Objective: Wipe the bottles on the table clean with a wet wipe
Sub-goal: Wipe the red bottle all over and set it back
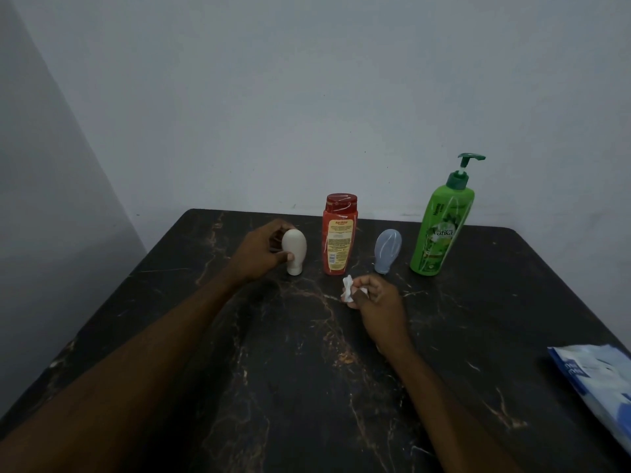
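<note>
The left hand [261, 252] grips the upright white bottle [294, 250] — the right hand [374, 297], pinching the crumpled wet wipe [347, 289], lies to its right and nearer the person.

Light: dim, cool and even, source not identifiable; we log a grey wall [307, 97] darkening toward the left corner and faint, soft shadows on the dark desk [478, 336]. Glare: we note thin streaks on the green pump bottle [438, 233] and the red bottle [338, 240], while the white bottle [295, 245] and the wet wipe [347, 291] read as the palest spots. Quality: we find wide-angle bending at the edges, slight softness, and the wipe packet [594, 380] at lower right smeared.
</note>
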A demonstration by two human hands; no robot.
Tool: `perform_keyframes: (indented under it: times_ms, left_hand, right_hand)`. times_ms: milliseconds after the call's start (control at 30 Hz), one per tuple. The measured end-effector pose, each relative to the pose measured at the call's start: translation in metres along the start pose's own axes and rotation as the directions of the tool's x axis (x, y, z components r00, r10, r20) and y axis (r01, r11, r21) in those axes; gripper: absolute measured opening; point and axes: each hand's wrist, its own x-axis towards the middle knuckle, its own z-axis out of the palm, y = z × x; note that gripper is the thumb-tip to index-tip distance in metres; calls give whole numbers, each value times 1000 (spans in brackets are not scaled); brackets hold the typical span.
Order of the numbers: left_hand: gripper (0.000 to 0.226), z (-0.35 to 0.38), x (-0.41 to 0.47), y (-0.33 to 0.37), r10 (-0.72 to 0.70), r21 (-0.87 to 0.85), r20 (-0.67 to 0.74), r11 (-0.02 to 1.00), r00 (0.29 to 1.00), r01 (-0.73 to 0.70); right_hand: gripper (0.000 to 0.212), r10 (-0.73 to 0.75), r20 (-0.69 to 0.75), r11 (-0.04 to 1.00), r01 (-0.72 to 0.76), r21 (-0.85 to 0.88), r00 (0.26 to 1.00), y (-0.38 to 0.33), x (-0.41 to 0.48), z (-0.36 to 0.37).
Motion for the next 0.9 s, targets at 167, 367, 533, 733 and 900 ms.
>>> perform_keyframes:
  times_ms: [167,367,533,733,900]
  left_hand:
    - [66,-2,-3,3,-27,-4,-17,1000,999,27]
    - [81,-11,4,25,73,33,-238,997,968,-67]
    - [67,-16,25,72,277,100,-157,959,948,-264]
    - [53,-6,46,110,270,204,41,940,962,-273]
    - [42,-1,44,123,232,232,62,943,971,-240]
  right_hand:
    - [16,-6,0,1000,6,-11,1000,4,2,2]
    - [17,-5,3,1000,5,-18,1000,8,4,2]
    - [17,-1,4,1000,1,-22,1000,7,4,2]
    - [18,-3,0,1000,3,-9,1000,6,4,1]
    - [19,14,-2,999,-14,38,1000,2,1,0]
